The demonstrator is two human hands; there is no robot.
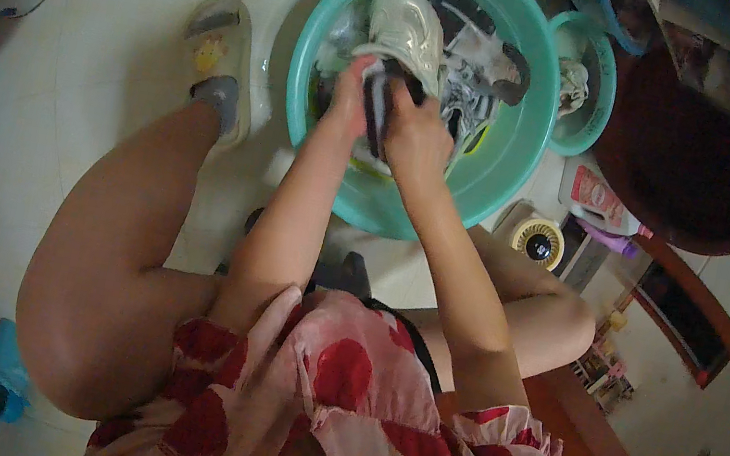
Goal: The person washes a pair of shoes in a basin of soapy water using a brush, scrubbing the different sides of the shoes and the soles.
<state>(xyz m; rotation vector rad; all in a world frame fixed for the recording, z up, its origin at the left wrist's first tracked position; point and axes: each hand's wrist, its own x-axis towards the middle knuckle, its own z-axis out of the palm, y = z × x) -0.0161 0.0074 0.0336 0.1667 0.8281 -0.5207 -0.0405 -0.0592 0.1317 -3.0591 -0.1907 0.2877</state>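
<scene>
A large turquoise plastic basin point(521, 175) stands on the floor before me. Over its middle is a pale, shiny sneaker point(407, 23), toe pointing away from me. My left hand point(352, 100) grips the sneaker along its left side. My right hand point(422, 134) is curled at the shoe's dark opening, slightly blurred; whatever may be inside its fingers is hidden. White foam clings around the dark part between both hands. Beside and below the sneaker, a grey, black and white sneaker point(479, 58) lies in the basin; bright yellow edging shows near it.
A smaller turquoise basin point(599, 123) with a pale item adjoins the large one. To the right are a detergent bottle point(597, 199), a round cream device point(538, 242) and a dark red round stool point(699, 162). My slippered foot point(217, 88) rests left of the basin.
</scene>
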